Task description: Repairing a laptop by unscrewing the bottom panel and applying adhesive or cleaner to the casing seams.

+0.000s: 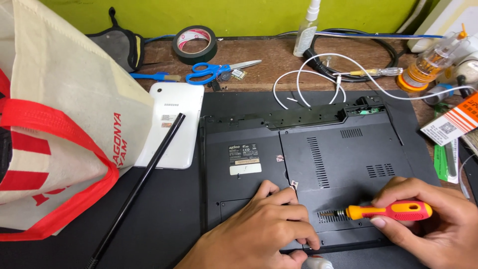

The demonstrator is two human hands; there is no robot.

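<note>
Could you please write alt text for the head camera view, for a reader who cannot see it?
A right hand holds an orange-and-red screwdriver over an upturned black laptop, while the left hand rests on its base. Blue scissors, tape and a white tablet lie nearby.

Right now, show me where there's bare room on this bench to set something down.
The widest free patch is the dark mat between the black rod and the laptop's left edge. The laptop's upper right panel, above the right hand with the screwdriver, is also bare. The back edge is crowded: scissors, tape roll, white cables. The bag fills the left.
</note>
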